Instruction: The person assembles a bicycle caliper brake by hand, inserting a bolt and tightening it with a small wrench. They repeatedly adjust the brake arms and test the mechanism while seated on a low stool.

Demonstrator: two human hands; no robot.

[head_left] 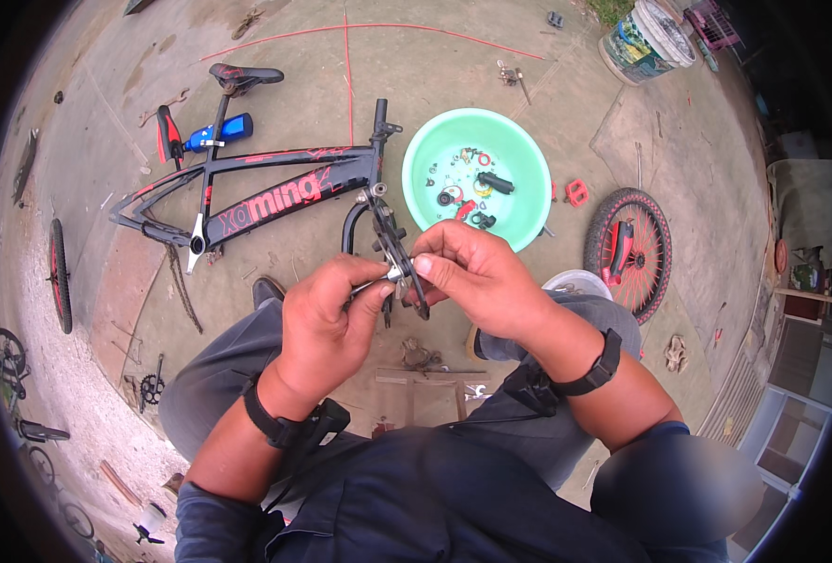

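Observation:
My left hand [327, 324] and my right hand [477, 272] meet in front of me around a black bicycle brake arm [393, 244] with a small metal bolt at its lower end. My left fingers pinch the bolt end from the left. From the right, my right thumb and fingers grip the same part. The brake's upper end sticks up above both hands. Both wrists wear black straps.
A black and red bicycle frame [257, 192] with saddle lies on the concrete ahead. A green basin [519, 159] holds several small parts. A red-spoked wheel [627, 253] lies to the right, a chain [181, 286] and another wheel [58, 272] to the left, a bucket [646, 42] far right.

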